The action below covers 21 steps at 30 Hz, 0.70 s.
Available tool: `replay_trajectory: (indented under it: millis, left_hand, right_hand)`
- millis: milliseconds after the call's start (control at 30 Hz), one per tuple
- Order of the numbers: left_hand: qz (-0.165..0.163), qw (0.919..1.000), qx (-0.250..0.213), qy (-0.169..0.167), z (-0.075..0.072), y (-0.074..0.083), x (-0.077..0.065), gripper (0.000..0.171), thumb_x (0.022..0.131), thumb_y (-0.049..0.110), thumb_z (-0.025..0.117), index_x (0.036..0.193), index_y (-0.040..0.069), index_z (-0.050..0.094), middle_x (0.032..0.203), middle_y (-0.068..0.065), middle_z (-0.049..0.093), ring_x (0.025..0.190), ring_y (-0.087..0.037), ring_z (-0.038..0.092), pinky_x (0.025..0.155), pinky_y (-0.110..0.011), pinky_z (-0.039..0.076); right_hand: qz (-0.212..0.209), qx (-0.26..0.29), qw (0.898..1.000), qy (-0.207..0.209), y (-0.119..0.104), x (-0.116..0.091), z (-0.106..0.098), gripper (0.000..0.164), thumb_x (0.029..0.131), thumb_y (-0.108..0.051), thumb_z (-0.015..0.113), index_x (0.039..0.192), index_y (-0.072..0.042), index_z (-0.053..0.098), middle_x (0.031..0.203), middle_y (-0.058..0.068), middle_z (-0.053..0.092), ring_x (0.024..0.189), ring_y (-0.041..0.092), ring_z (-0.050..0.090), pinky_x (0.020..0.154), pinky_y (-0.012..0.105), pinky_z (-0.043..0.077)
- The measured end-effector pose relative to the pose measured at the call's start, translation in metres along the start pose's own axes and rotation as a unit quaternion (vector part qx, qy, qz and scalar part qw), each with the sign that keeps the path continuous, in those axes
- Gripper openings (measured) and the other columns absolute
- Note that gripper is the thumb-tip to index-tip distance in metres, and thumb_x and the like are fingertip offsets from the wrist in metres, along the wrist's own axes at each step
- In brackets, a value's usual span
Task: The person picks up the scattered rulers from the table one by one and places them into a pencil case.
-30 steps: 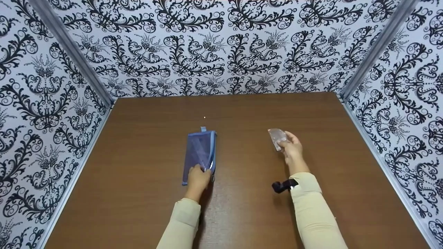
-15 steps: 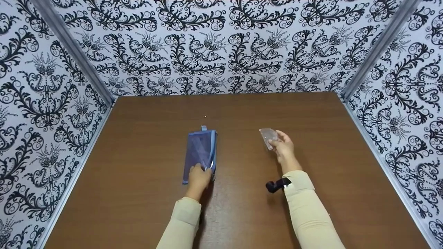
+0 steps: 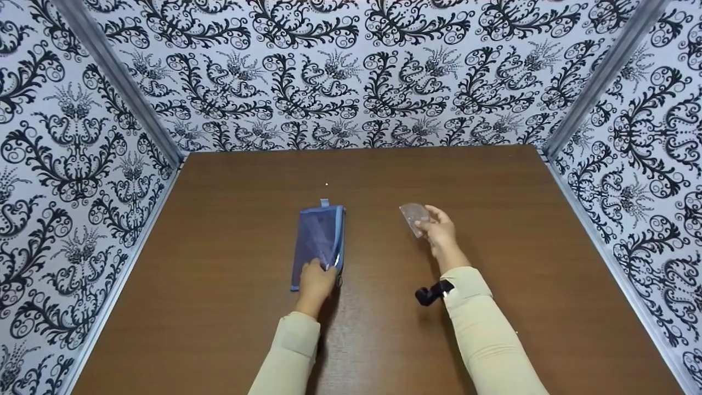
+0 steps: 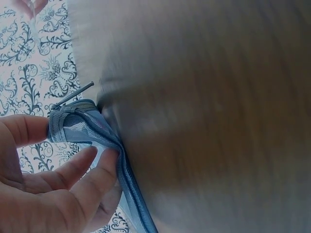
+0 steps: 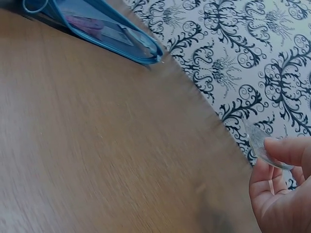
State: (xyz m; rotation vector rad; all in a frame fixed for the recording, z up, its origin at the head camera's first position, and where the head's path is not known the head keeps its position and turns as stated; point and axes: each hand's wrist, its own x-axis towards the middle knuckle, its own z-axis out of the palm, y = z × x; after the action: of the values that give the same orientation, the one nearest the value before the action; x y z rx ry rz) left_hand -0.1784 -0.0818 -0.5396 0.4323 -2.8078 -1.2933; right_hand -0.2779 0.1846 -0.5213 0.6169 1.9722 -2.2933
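A blue mesh zip pouch (image 3: 313, 236) lies on the brown table, its zipped edge to the right. My left hand (image 3: 316, 284) grips the pouch's near end; in the left wrist view, thumb and fingers (image 4: 97, 182) hold the zipper edge (image 4: 127, 177) apart. The right wrist view shows the pouch's mouth (image 5: 121, 48) gaping, with a purple item (image 5: 86, 25) and clear pieces inside. To the right, my right hand (image 3: 442, 235) pinches a clear half-round protractor (image 3: 411, 216) between thumb and fingers, above the table and apart from the pouch.
The brown table (image 3: 384, 329) meets patterned walls (image 3: 340, 82) at the back and both sides. A black wrist camera (image 3: 430, 294) sticks out leftward from the right cuff. A tiny white speck (image 3: 327, 184) lies beyond the pouch.
My right hand has moved left with the protractor, closer to the pouch. The left hand and the pouch have stayed in nearly the same place.
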Motion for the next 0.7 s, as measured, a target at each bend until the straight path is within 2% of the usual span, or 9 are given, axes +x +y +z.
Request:
replay_trajectory:
  millis: [167, 400, 533, 700]
  left_hand:
    - [-0.001, 1.0000, -0.002, -0.003, -0.001, 0.001, -0.001, 0.038, 0.083, 0.018, 0.061, 0.109, -0.010, 0.061, 0.102, -0.027, 0.058, 0.097, -0.044, 0.059, 0.085, -0.053, 0.047]
    - [-0.002, 1.0000, -0.001, -0.005, 0.000, 0.001, 0.000, 0.036, 0.084, 0.017, 0.061, 0.107, -0.010, 0.061, 0.103, -0.027, 0.057, 0.098, -0.044, 0.058, 0.085, -0.053, 0.047]
    - [0.000, 1.0000, -0.002, -0.003, 0.000, 0.000, -0.001, 0.037, 0.084, 0.017, 0.061, 0.108, -0.010, 0.061, 0.103, -0.028, 0.058, 0.098, -0.045, 0.059, 0.085, -0.052, 0.047]
    - [0.001, 1.0000, -0.003, -0.001, -0.001, 0.001, -0.001, 0.034, 0.083, 0.017, 0.059, 0.103, -0.010, 0.061, 0.100, -0.026, 0.058, 0.096, -0.044, 0.058, 0.084, -0.052, 0.046]
  right_hand:
    - [-0.003, -0.025, 1.000, -0.007, 0.000, -0.001, 0.006, 0.058, 0.087, 0.009, 0.059, 0.141, -0.006, 0.045, 0.128, 0.017, 0.051, 0.078, 0.011, 0.055, 0.061, 0.020, 0.045]
    - [-0.005, -0.010, 1.000, -0.019, 0.001, -0.001, 0.017, 0.059, 0.085, 0.012, 0.058, 0.141, -0.003, 0.044, 0.112, 0.012, 0.052, 0.075, 0.011, 0.055, 0.059, 0.019, 0.046]
    - [-0.007, -0.009, 1.000, -0.027, 0.005, -0.002, 0.026, 0.059, 0.083, 0.015, 0.059, 0.138, -0.001, 0.046, 0.112, 0.017, 0.054, 0.072, 0.011, 0.057, 0.057, 0.019, 0.047]
    - [-0.017, -0.033, 0.999, -0.034, 0.010, -0.005, 0.036, 0.057, 0.080, 0.016, 0.060, 0.134, 0.001, 0.049, 0.119, 0.022, 0.054, 0.080, 0.016, 0.057, 0.058, 0.019, 0.048]
